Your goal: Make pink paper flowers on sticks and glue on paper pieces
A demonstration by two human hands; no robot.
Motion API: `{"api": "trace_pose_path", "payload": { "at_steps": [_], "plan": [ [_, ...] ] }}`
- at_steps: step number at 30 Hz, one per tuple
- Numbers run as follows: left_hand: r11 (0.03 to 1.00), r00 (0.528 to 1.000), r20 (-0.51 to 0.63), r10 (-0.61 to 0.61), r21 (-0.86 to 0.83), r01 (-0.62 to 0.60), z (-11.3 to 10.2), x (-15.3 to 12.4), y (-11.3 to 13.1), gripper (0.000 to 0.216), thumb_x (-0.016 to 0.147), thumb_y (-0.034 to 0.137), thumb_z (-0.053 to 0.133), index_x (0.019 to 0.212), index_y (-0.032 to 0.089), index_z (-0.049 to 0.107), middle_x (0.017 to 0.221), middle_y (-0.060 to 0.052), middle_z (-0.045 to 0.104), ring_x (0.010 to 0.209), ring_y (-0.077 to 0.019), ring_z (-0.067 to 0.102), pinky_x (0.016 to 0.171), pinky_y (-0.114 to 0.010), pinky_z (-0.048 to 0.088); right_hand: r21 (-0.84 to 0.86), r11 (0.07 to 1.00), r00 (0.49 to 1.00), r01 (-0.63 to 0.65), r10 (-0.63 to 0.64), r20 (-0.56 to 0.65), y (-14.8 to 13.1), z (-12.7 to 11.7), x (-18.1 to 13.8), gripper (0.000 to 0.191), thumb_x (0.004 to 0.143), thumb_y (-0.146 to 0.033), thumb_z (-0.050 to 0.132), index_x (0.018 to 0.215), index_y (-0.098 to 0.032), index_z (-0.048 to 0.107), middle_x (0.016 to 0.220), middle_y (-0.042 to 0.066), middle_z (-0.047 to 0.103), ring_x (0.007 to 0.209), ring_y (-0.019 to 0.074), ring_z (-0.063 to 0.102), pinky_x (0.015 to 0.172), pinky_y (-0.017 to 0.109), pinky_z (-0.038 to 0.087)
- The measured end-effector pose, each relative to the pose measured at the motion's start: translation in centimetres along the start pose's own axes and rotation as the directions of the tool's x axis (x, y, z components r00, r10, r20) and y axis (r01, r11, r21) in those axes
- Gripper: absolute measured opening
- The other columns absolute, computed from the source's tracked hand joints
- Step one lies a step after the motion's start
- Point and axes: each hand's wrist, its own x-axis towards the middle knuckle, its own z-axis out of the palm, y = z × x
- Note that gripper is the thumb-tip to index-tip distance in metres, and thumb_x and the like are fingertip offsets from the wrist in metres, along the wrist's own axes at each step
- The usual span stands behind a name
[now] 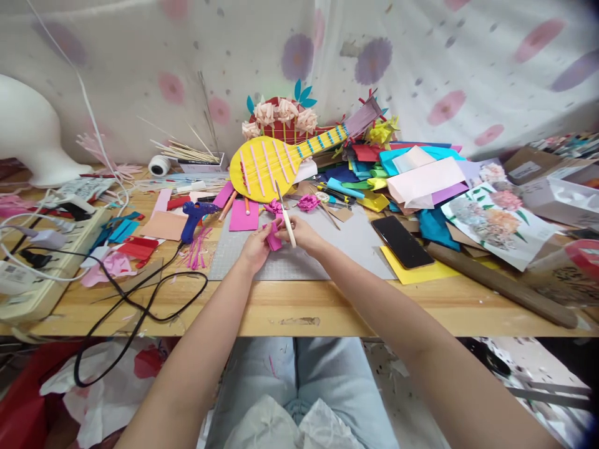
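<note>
Pinching pink paper (273,241), the left hand (256,247) meets the right hand (302,232), whose grip wraps the scissors (285,214).

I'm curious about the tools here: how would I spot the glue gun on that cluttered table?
Find the big yellow paper guitar at the back of the table. Just below-left of its body, left of the grey mat, lies the glue gun: the only blue, pistol-shaped tool, trailing a black cable.

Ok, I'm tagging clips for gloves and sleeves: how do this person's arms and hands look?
Both forearms are bare to the frame's edge, no sleeve in view. The left hand and right hand wear no gloves; no watch or bracelet shows at either wrist. Rings: too small to tell.
</note>
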Motion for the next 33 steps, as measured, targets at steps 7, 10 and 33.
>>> {"api": "trace_pose_path", "payload": {
  "at_steps": [7, 10, 33],
  "plan": [
    [0.982, 0.991, -0.133, -0.021, 0.183, 0.046, -0.2, -0.3, 0.7, 0.022, 0.068, 0.024, 0.066, 0.087, 0.012, 0.065, 0.083, -0.007, 0.068, 0.068, -0.0121, 0.062, 0.065, -0.026, 0.050, -0.116, 0.991, 0.997, -0.070, 0.068, -0.018, -0.8, -1.5, -0.3, 0.036, 0.044, -0.017, 0.069, 0.074, -0.017, 0.048, 0.063, -0.006, 0.052, 0.056, 0.0081, 0.047, 0.051, 0.020, 0.037],
    [0.940, 0.992, -0.127, 0.013, 0.338, 0.031, -0.1, -0.6, 0.6, 0.028, 0.059, 0.026, 0.073, 0.081, 0.012, 0.064, 0.078, -0.005, 0.067, 0.064, -0.0128, 0.061, 0.062, -0.027, 0.050, -0.206, 0.976, 0.997, -0.067, 0.060, -0.040, -1.1, -2.1, -0.3, 0.034, 0.046, -0.017, 0.068, 0.073, -0.017, 0.047, 0.062, -0.006, 0.051, 0.056, 0.0079, 0.046, 0.051, 0.020, 0.037],
    [0.787, 0.997, 0.050, -0.050, 0.617, 0.009, 0.1, -0.9, 1.5, 0.038, 0.054, 0.027, 0.075, 0.088, 0.013, 0.066, 0.074, -0.005, 0.066, 0.062, -0.0130, 0.058, 0.057, -0.023, 0.044, -0.530, 0.848, 0.908, -0.013, 0.233, 0.349, -3.2, -4.2, -1.2, 0.026, 0.049, -0.020, 0.068, 0.070, -0.017, 0.053, 0.059, -0.006, 0.054, 0.054, 0.0086, 0.046, 0.046, 0.020, 0.032]
  ]
}}
